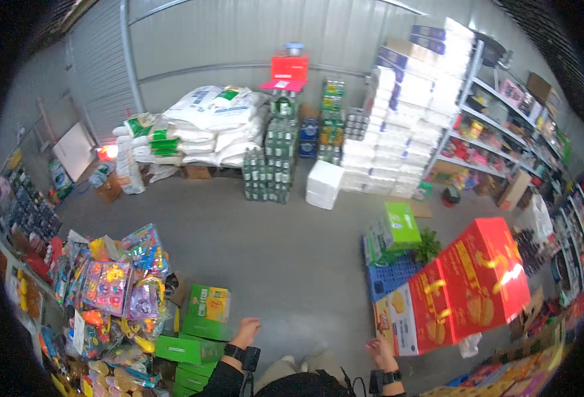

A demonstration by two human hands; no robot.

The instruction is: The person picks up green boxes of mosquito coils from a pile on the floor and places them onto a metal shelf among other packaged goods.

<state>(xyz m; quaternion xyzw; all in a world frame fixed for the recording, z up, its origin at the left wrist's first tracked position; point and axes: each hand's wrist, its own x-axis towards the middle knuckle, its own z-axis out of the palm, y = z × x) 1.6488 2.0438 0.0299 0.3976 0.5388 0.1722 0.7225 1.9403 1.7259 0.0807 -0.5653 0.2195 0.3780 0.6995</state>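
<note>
**Red cartons (467,291) crowd your right hand (382,351)**

Your right hand is just beside the pale printed end of the red cartons, fingers loosely apart; you can't be sure from this view whether they touch it. Your left hand (245,333) looks empty, fingers loosely bent, near the green cartons (207,311) on your left.

The likeliest trouble is a knock: a careless swing of your right arm could shift the red cartons, which seem to overhang the blue pallet (386,281). The plant (427,246) beside them could be crushed. On your left, the heap of bagged toys (106,284) might slide if bumped (slick plastic seldom stays put).

As for print, the red cartons carry bold yellow lettering and food pictures; the green cartons bear pale lettering. Smaller print is too blurred to read.
</note>
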